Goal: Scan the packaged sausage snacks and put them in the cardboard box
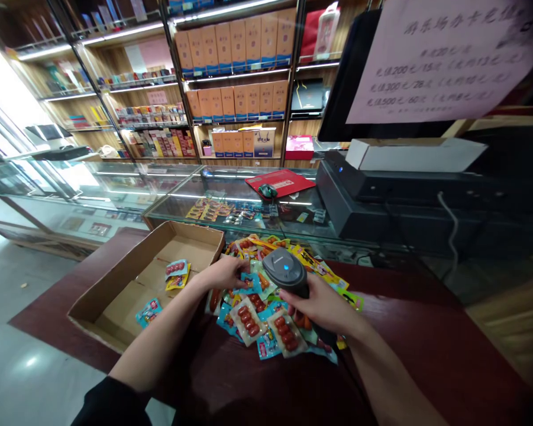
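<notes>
My right hand (316, 300) is wrapped round the grip of a dark grey barcode scanner (286, 269), which has a blue light on its head. The scanner is over a heap of small snack packets on the dark red table. My left hand (225, 273) reaches into the heap, fingers closed at a blue packet (249, 283). In front lie clear packets of small red sausages (247, 321), with another sausage packet (287, 333) beside them. Yellow packets (317, 264) lie toward the back right. A shallow cardboard box (146, 284) left of the heap holds several packets.
Behind the table stands a glass display counter (181, 201) with a mouse (267, 190) on a red mat (288, 182). At the right are a dark cash-register base (364, 207) and a screen with a pink notice (430, 65). Stocked shelves (239, 65) line the wall.
</notes>
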Tool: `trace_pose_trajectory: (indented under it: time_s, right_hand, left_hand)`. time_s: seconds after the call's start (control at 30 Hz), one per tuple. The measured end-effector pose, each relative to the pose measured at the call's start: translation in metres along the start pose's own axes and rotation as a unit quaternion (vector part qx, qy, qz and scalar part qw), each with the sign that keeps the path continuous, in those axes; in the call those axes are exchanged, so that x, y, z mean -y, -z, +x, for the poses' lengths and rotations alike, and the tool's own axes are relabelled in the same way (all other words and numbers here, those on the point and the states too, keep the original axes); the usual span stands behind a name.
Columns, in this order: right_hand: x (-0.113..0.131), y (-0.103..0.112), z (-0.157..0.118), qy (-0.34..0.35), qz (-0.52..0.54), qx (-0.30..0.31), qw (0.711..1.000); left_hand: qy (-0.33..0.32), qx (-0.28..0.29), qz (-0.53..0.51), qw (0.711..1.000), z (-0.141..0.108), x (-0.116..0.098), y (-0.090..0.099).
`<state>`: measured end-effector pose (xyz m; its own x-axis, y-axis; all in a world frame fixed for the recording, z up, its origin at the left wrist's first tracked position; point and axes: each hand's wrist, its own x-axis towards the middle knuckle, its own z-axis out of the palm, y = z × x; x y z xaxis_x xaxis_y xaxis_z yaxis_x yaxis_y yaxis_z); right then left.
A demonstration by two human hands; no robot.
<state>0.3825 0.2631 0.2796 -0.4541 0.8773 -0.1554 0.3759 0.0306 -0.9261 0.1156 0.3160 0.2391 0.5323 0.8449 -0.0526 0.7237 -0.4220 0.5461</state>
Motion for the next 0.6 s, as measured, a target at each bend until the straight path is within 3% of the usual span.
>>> trace_pose_trajectory:
  time_s: [0.13, 0.2, 0.3, 0.6]
  right_hand:
    - [0.001, -0.007, 0.002, 0.055, -0.011, -0.032, 0.998]
    - [0.002, -0.012, 0.003, 0.058, 0.004, -0.024, 0.998]
    - [0.001, -0.021, 0.003, 0.002, 0.037, 0.017, 0.999]
    - [0.000, -0.038, 0.004, -0.061, 0.036, 0.070, 0.995]
  left_hand:
    - [0.033, -0.037, -0.180, 0.982, 0.000, 0.005, 0.006]
    - [0.053, -0.075, -0.300, 0.950, 0.004, 0.009, 0.006]
    - [0.075, -0.135, -0.412, 0.898, 0.008, 0.014, 0.006]
    - [0.154, -0.179, -0.469, 0.851, 0.004, 0.013, 0.014]
